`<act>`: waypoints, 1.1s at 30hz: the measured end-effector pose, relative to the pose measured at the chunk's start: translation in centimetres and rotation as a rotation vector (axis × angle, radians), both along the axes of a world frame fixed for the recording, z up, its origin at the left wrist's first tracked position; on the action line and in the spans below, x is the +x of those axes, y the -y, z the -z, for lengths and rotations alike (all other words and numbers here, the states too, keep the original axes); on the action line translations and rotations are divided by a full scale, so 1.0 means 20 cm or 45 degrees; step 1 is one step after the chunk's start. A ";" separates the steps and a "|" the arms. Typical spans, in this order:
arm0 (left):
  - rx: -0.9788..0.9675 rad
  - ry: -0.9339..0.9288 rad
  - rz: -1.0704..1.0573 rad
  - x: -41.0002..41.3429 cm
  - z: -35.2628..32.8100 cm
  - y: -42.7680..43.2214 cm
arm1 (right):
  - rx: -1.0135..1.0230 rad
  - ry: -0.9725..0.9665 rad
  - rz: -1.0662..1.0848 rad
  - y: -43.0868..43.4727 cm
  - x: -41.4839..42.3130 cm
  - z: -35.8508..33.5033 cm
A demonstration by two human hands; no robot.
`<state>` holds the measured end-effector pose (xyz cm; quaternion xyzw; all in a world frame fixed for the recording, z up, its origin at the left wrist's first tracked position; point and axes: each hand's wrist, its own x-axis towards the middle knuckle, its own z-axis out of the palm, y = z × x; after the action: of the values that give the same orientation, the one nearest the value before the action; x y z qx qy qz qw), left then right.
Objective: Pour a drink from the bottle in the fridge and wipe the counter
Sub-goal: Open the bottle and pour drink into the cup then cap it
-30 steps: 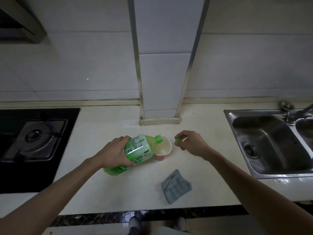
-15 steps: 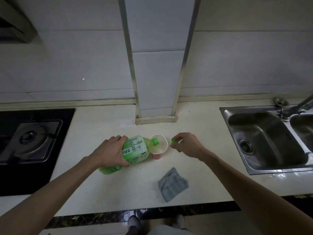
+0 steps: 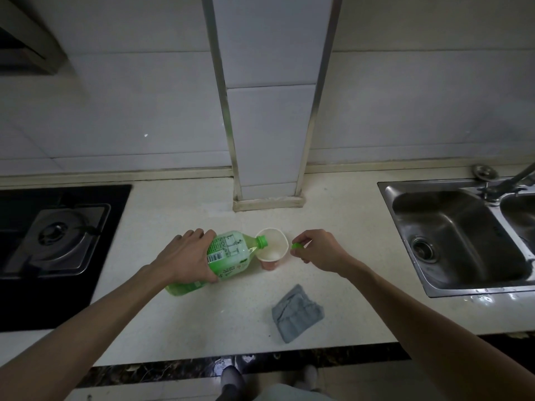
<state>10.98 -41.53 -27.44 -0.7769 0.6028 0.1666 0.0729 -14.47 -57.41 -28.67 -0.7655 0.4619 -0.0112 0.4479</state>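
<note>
Pouring step, judged from the layout. The counter (image 3: 173, 328) is the big surface; any spill lands here, and its front edge is close, so runoff could drip to the floor.

The bottle (image 3: 231, 256) comes next: green, uncapped, tipped nearly flat, neck over the cup's near rim. The left hand (image 3: 185, 259) is wrapped round its labelled middle, fingers curled on top. It looks fairly full (hard to be sure in this dim light), so a little more tilt could send a surge out and overshoot the cup.

The cloth (image 3: 296, 312) lies crumpled near the front edge, apart from the cup and untouched, so wiping is not yet done.

The cup (image 3: 272, 247) is a small paper one, upright on the counter just right of the bottle neck. Nothing steadies it, so a nudge from the neck could tip it. The fill level cannot be read.

The cap (image 3: 297, 245) is pinched at the fingertips of the right hand (image 3: 321, 253), just beside the cup rim without touching. If it drops, it could roll away or fall into the drink.
</note>
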 end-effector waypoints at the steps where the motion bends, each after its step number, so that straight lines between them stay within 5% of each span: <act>1: 0.001 0.012 0.001 0.00 0.00 0.00 | 0.003 -0.001 0.002 0.00 0.00 0.00; 33: -0.011 0.187 0.063 0.00 -0.05 0.00 | 0.069 -0.044 -0.029 -0.04 -0.07 0.07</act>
<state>10.91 -41.60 -26.46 -0.7721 0.6156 0.1048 0.1177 -15.88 -56.68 -30.12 -0.7582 0.4611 0.0197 0.4605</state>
